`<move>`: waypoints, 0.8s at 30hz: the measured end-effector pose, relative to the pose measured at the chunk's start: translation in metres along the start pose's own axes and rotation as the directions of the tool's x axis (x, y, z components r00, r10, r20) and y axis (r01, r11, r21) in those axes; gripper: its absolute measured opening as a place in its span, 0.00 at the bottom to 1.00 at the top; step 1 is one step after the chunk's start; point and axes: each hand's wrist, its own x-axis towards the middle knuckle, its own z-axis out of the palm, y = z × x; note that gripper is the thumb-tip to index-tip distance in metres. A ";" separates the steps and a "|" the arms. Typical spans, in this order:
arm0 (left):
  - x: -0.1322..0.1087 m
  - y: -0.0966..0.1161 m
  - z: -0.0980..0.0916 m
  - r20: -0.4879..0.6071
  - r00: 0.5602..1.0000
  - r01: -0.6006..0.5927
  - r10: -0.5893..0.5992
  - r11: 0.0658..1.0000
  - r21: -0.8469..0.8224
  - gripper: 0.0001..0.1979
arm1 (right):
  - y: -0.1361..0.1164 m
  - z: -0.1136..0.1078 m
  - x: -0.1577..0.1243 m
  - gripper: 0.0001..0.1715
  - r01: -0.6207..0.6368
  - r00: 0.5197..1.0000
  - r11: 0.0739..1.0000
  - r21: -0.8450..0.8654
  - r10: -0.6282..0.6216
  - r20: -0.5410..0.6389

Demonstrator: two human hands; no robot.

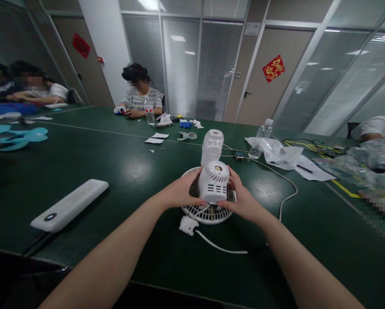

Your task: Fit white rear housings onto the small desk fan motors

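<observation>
A white vented motor housing [213, 182] sits over a round white fan grille [215, 218] on the green table. My left hand [183, 189] grips the housing's left side, thumb along its lower edge. From the right, my right hand [240, 195] holds the same housing, its thumb near the bottom edge. Just behind stands a second white vented piece [212, 145], touching or close to the housing; which one I cannot tell. A small white part [188, 225] with a white cable lies before the grille.
A long white device [70, 205] lies left on the green table [131, 163]. Light-blue fan blades [26, 138] are far left. Right are a plastic bottle [261, 139], plastic bags [276, 151] and a looping cable. A person [142, 96] sits across; other people are at both sides.
</observation>
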 end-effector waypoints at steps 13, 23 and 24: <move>0.001 -0.021 0.002 -0.001 0.999 -0.037 0.037 0.998 -0.042 0.56 | 0.000 0.004 -0.002 0.72 -0.023 1.000 0.998 -0.055 0.024 0.018; 0.009 -0.050 -0.001 -0.460 0.888 0.000 -0.014 1.000 -0.031 0.28 | 0.010 0.005 -0.001 0.77 -0.006 1.000 0.997 -0.071 0.007 0.006; 0.010 -0.050 -0.001 -0.494 0.870 0.007 -0.015 1.000 -0.019 0.27 | 0.010 0.005 -0.001 0.77 -0.007 1.000 0.997 -0.076 0.008 0.006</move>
